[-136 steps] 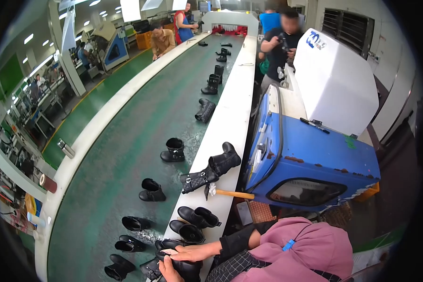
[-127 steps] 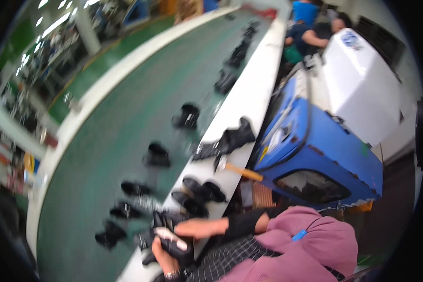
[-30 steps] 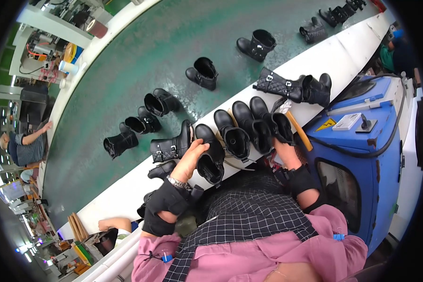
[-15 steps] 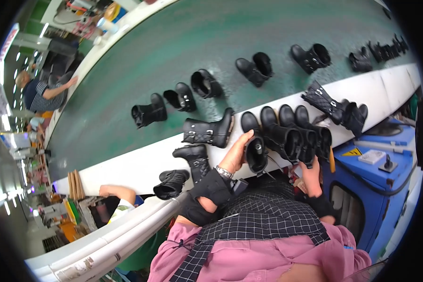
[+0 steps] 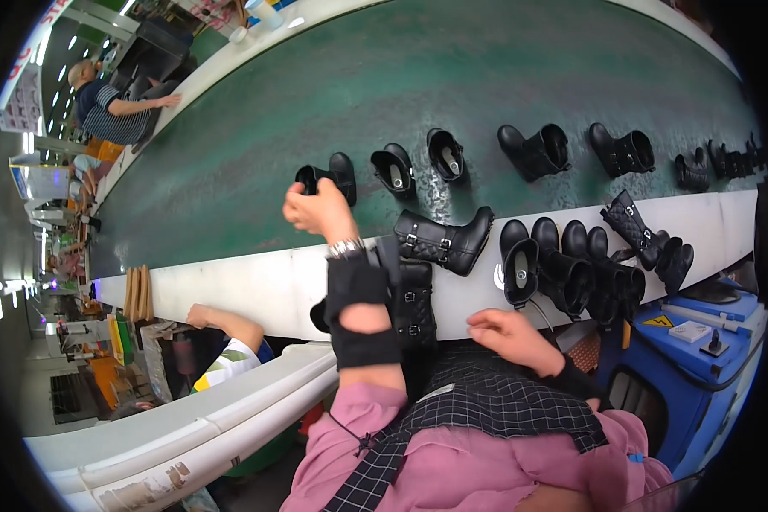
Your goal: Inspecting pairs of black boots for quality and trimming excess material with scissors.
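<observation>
My left hand (image 5: 320, 211) reaches out over the green belt (image 5: 256, 154), its bent fingers closed at the shaft of a black ankle boot (image 5: 343, 177); the hand hides part of that boot. Fingers stretched out, my right hand (image 5: 514, 339) hovers empty in front of my checked apron. Beyond it, a black boot (image 5: 519, 266) stands at the left end of a row of black boots (image 5: 563, 275) on the white ledge (image 5: 264, 286). A buckled black boot (image 5: 444, 241) lies on its side, and another buckled boot (image 5: 416, 303) is partly behind my left forearm.
More black boots (image 5: 533, 152) stand spaced along the belt. Quilted boots (image 5: 636, 230) lie at the ledge's right. A blue machine (image 5: 700, 367) stands at right, a white pipe rail (image 5: 205, 418) at left. Another person's arm (image 5: 226, 324) rests by the ledge; a seated person (image 5: 115, 111) is across the belt.
My left hand has let go of the boot on the ledge and moved left to the boot on the belt. My right hand has left the boot row and opened. The view has shifted.
</observation>
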{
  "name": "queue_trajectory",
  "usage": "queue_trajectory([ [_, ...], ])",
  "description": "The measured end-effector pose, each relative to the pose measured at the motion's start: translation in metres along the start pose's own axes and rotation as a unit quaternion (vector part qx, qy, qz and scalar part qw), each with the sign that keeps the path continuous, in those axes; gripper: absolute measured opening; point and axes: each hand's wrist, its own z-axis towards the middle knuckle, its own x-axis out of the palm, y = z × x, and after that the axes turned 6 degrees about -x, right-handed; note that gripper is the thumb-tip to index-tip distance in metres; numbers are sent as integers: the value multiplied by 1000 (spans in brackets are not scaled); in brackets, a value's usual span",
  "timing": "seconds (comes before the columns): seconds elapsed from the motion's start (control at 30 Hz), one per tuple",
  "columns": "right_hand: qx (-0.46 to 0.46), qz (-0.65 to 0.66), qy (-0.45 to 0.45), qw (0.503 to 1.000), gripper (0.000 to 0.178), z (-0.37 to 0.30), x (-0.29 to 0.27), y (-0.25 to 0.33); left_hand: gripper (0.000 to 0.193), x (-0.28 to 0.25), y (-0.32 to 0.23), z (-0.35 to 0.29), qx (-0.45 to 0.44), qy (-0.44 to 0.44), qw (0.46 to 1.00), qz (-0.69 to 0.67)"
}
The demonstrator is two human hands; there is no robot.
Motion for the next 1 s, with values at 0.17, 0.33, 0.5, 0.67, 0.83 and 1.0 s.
queue_trajectory([
  [0.17,8,-6,11,1000,31,33,19,-11,30,21,30,47,17,191,971,141],
  [0.33,-19,0,-61,998,31,55,25,-11,20,28,38,62,-11,230,973,16],
  [0.5,-148,105,-134,974,31,92,38,-2,14,-40,19,36,-26,286,893,-346],
  [0.67,-132,289,-135,938,55,126,33,38,12,-140,13,-31,40,319,828,-460],
  [0.83,-152,483,106,856,77,114,16,77,38,-193,28,-72,-16,458,715,-528],
  [1.0,-166,319,20,933,64,86,5,82,26,-205,44,-81,-103,450,851,-251],
])
